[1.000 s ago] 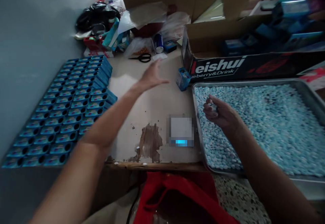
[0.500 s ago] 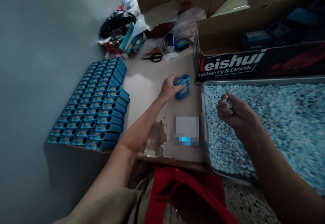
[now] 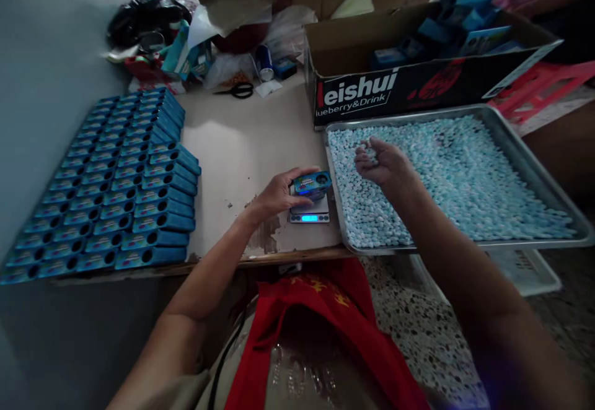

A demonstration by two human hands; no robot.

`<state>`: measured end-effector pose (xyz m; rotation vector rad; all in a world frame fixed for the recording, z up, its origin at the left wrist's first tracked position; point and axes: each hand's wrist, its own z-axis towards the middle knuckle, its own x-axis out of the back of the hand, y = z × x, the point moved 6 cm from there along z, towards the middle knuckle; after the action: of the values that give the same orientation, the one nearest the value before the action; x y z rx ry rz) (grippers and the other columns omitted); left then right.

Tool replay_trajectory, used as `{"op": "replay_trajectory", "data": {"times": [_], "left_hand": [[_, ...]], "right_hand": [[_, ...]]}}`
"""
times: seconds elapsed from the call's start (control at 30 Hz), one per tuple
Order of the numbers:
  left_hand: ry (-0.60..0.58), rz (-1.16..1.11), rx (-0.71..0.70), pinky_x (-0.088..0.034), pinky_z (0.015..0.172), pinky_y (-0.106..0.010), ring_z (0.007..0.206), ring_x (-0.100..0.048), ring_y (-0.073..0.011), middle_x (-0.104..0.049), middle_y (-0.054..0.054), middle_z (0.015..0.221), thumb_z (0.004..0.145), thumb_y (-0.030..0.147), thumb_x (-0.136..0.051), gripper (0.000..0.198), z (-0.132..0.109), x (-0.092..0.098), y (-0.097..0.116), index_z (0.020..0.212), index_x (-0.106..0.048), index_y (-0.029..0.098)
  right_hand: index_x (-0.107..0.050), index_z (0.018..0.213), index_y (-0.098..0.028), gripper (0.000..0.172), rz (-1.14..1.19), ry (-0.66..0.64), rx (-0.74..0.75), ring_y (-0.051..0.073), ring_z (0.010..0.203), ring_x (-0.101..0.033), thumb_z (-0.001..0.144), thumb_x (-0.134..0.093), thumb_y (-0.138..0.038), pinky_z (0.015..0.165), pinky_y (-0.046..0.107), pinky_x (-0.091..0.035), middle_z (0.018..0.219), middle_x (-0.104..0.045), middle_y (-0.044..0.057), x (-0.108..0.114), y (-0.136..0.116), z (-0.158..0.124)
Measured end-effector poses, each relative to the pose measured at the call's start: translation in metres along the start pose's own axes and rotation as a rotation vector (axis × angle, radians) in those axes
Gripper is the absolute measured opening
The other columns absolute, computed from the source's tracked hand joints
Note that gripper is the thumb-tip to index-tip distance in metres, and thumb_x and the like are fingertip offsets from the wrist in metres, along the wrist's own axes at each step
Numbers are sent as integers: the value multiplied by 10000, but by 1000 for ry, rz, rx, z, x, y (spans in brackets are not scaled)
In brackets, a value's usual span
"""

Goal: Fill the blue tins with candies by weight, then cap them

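My left hand [image 3: 279, 195] is closed around a small blue carton [image 3: 310, 183] with a round hole in its end, the hole turned up and to the right. Directly over the plate of a small digital scale [image 3: 307, 210], the carton hides part of that plate; whether it touches cannot be seen. The scale's display glows blue. Above the near left part of a metal tray [image 3: 539, 191], my right hand [image 3: 383, 161] is cupped palm up, with a few pale candies in its curled fingers. Pale blue and white candies [image 3: 469, 181] cover the tray.
Rows of blue cartons [image 3: 116, 181] stand packed on the left of the table. Behind the tray, a black printed cardboard box [image 3: 362, 94] holds more cartons. Scissors [image 3: 239, 90], a can [image 3: 264, 63] and plastic bags lie at the back. A red stool [image 3: 543, 88] is at far right.
My left hand has brought the carton toward me, from behind the scale to over its plate. My right hand stays above the candies, fingers curled. The camera view has shifted.
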<state>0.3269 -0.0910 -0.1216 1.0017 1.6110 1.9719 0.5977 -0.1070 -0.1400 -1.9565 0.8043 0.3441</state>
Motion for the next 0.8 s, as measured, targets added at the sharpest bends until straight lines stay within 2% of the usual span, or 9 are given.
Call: {"op": "replay_trajectory", "data": {"times": [0.1, 0.17, 0.23, 0.33, 0.4, 0.47, 0.53, 0.63, 0.8], "left_hand": [[21, -40, -9, -504, 1323, -568, 1569, -621, -408, -682, -178, 1629, 607, 502, -1135, 1105, -7, 18, -1, 1591, -671, 308], [105, -93, 44, -509, 1307, -589, 1526, -658, -402, -723, -184, 1566, 590, 530, -1136, 1127, -17, 36, -8, 1586, -656, 312], [225, -137, 126, -571, 1239, -566, 1406, -737, -367, -789, -171, 1428, 630, 535, -1110, 1020, -28, 54, -19, 1521, -685, 275], [442, -168, 203, -659, 1086, -457, 1194, -803, -297, -834, -127, 1210, 660, 519, -1073, 825, -45, 77, -34, 1352, -747, 210], [552, -174, 213, -671, 1014, -384, 1101, -807, -255, -830, -102, 1128, 671, 517, -1057, 720, -53, 86, -40, 1247, -765, 197], [610, -166, 214, -667, 979, -344, 1061, -803, -233, -823, -87, 1091, 691, 517, -1042, 639, -57, 91, -42, 1175, -767, 201], [624, -162, 217, -665, 967, -336, 1046, -799, -227, -819, -81, 1071, 715, 495, -1027, 575, -60, 91, -41, 1138, -767, 206], [583, -165, 224, -666, 969, -349, 1032, -796, -229, -815, -81, 1054, 740, 441, -1018, 509, -60, 86, -33, 1120, -777, 204], [527, -143, 226, -677, 962, -369, 1050, -795, -253, -820, -75, 1039, 763, 434, -1031, 474, -59, 77, -9, 1107, -789, 217]], "right_hand": [[-545, 842, -253, 297, -209, -40, -56, 69, 503, -393, 980, -805, -215, 417, 143, -278, 696, -548, -51, -3, 8, -13], [-572, 829, -249, 334, -397, -112, -77, 58, 493, -396, 939, -886, -228, 399, 148, -263, 714, -579, -38, -6, 6, -23], [-632, 835, -234, 313, -537, -188, -78, 52, 491, -435, 906, -937, -235, 392, 150, -293, 731, -622, -14, -12, 0, -31], [-704, 851, -204, 287, -677, -252, -46, 58, 482, -483, 842, -991, -198, 377, 153, -323, 691, -647, 0, -27, -14, -41], [-726, 873, -197, 291, -746, -286, -19, 67, 489, -509, 817, -1010, -161, 375, 149, -336, 664, -647, -10, -41, -23, -45], [-736, 900, -200, 292, -791, -301, 11, 74, 507, -527, 822, -1012, -143, 384, 144, -352, 653, -640, -26, -57, -29, -49], [-748, 911, -192, 253, -845, -316, 29, 76, 524, -535, 860, -990, -144, 393, 142, -366, 655, -643, -23, -71, -30, -54], [-762, 897, -169, 185, -913, -356, 41, 71, 526, -518, 916, -945, -152, 404, 146, -378, 660, -652, -10, -84, -23, -60], [-772, 896, -164, 158, -867, -367, 106, 50, 511, -482, 920, -923, -125, 428, 137, -358, 650, -632, -32, -90, -13, -68]]}}
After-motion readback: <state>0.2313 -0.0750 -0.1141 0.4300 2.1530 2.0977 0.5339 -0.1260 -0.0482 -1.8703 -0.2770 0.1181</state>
